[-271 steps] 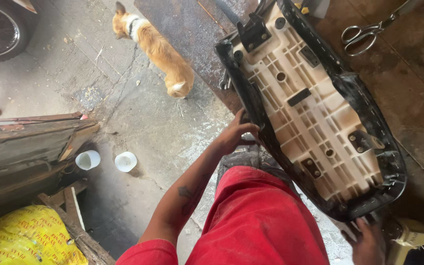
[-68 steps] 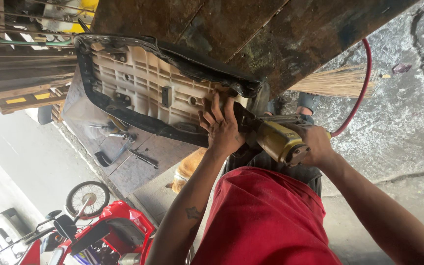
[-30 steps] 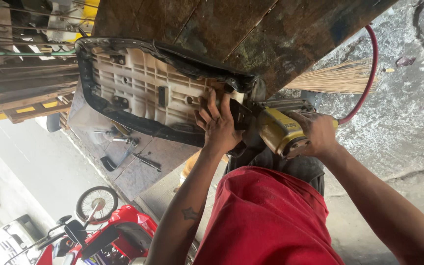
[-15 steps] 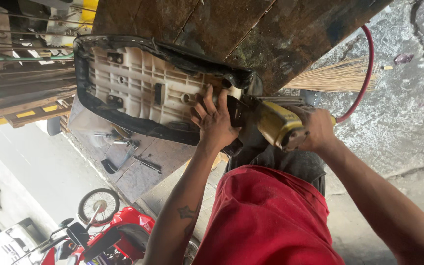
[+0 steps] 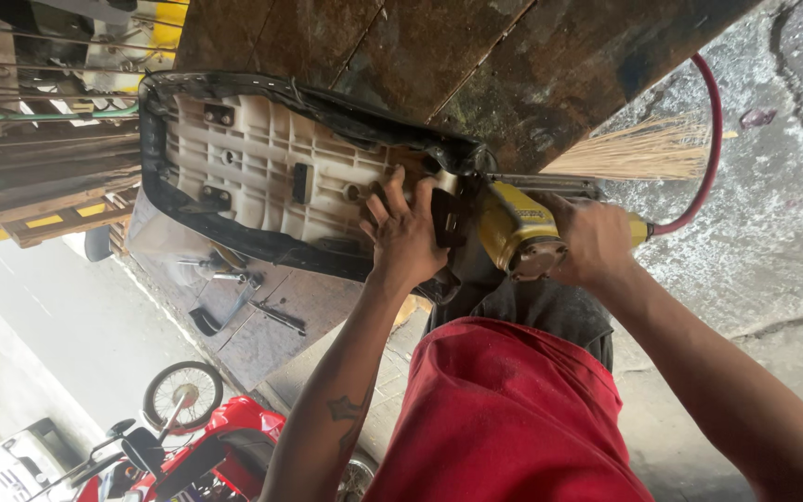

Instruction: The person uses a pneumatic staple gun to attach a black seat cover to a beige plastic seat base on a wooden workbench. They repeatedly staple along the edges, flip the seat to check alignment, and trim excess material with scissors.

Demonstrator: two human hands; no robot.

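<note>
Motorcycle seat lies upside down on the wooden workbench, its cream plastic base facing up and the black cover folded around the edge. On the end of the seat nearest to the person, the left hand rests flat with spread fingers and presses the cover down. Just beside this hand, the right hand is wrapped tightly around a yellow pneumatic stapler, whose nose meets the seat edge. From behind the gripping hand a red hose curves away, past a straw broom.
</note>
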